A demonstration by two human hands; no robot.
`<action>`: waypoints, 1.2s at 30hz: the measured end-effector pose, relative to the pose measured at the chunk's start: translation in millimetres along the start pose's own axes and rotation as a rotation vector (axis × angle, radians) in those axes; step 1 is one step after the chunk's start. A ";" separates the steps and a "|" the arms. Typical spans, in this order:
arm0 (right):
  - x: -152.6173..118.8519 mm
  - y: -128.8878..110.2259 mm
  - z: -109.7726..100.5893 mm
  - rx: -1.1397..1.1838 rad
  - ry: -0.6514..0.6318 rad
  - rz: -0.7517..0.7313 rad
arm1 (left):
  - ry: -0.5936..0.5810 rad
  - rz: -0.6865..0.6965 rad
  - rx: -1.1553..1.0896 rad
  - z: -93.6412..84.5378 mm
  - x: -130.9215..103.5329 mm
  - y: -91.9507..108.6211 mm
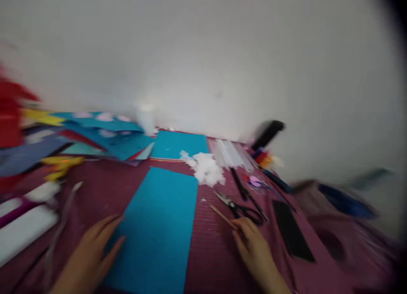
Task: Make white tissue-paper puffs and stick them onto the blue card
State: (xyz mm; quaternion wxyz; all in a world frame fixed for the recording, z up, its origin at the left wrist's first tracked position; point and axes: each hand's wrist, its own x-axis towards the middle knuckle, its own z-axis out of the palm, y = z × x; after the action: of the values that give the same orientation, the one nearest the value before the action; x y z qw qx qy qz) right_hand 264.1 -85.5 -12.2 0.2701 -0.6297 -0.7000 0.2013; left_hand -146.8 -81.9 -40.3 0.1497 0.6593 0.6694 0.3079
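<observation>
The blue sheet [159, 226] lay flat on the near middle of the maroon-covered surface [214, 264], between the person's hands. The left hand [90, 249] was at the sheet's left edge, thumb and fingers apart (blur hid whether it pressed down). The right hand [252, 243], to the right of the sheet, was closed on a thin stick [221, 214] that pointed far and left, its tip clear of the sheet. Scissors [237, 207] lay just beyond the stick, and white pieces [208, 169] were heaped beyond the sheet's far right corner. The step in hand seemed to be readying sheet and stick; the next move, I judged, called for a steady sheet and a controlled grip on the stick.
</observation>
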 end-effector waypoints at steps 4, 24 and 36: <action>12.1 45.6 5.1 -0.299 -0.051 -0.168 | -0.115 0.050 0.110 -1.5 8.9 29.5; 75.5 -45.1 33.0 0.114 -0.145 -0.089 | -0.262 0.529 0.250 37.3 103.4 30.0; 193.8 -22.1 20.2 -0.185 -0.179 -0.049 | -0.390 0.571 0.265 60.9 83.8 25.7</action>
State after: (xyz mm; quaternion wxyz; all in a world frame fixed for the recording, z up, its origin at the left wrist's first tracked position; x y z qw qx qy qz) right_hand 222.4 104.8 10.0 0.1520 -0.6142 -0.7520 0.1848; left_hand -96.7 11.3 -54.0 0.0958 0.8795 0.4514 0.1164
